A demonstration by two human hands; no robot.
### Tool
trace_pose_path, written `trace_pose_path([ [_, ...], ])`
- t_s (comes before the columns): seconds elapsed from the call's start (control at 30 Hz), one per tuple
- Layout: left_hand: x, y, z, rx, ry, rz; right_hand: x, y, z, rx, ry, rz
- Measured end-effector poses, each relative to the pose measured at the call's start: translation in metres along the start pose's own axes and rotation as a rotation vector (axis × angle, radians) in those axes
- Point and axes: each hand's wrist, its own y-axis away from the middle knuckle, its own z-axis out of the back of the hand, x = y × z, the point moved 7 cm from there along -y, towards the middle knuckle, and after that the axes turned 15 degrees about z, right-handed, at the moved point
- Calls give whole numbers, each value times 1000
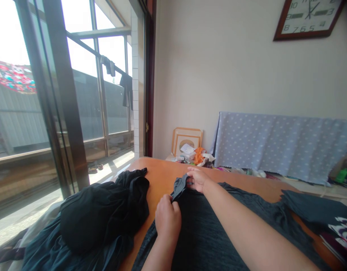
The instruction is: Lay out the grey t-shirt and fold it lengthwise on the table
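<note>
From my end of the head camera, the dark grey garment (201,233) lay spread over the orange-brown table (159,167), filling the lower middle of the frame and running off its bottom edge. My left hand (168,216), left of the lower centre, was curled into a fist around the edge of the cloth. My right hand (196,181), near the centre of the frame, had the far end of the same raised flap between thumb and fingers; the tips were partly hidden, so I could not tell how tightly they pinched.

The step looked to me like straightening that edge. I judged that doing it well meant light, even tension between both hands, since a hard pull could stretch such soft, thin-looking fabric. The flap stood up creased, so it wanted laying flat before either grip let go, with a palm smoothing outward afterwards. The right forearm crossed above the body of the garment, where a dragging wrist could rumple it. I also reckoned on care around the black clothes pile (102,210) at lower left and the printed dark shirt (317,210) at lower right.
</note>
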Motion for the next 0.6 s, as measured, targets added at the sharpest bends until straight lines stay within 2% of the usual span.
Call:
trace_pose_path([
  [0.13,12,-13,18,-110,274,110,18,-17,-38,118,-31,88],
  [0.3,26,-19,26,-125,433,237,30,-22,-68,210,-51,157],
  [0.47,18,-14,35,-201,398,177,28,-19,-62,205,-51,174],
  [0.6,-4,0,36,-224,221,-20,25,-14,-32,107,2,185],
])
